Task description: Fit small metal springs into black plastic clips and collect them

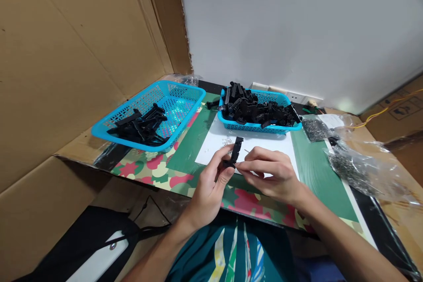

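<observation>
My left hand (208, 187) pinches a small black plastic part (235, 152) by its lower end and holds it upright above the table's near edge. My right hand (269, 172) is closed in a pinch against the same part's lower end; whether a thin pin sits between its fingertips is too small to tell. Behind the hands lies a white sheet (214, 143) with a little heap of tiny metal pieces (227, 142).
A blue basket (185, 92) at the left holds several black parts. A second blue basket (231, 125) behind the sheet is heaped with black parts. Clear bags of small metal pieces (357, 165) lie at the right. Cardboard walls (66, 53) close off the left. A black bag (89, 242) sits below.
</observation>
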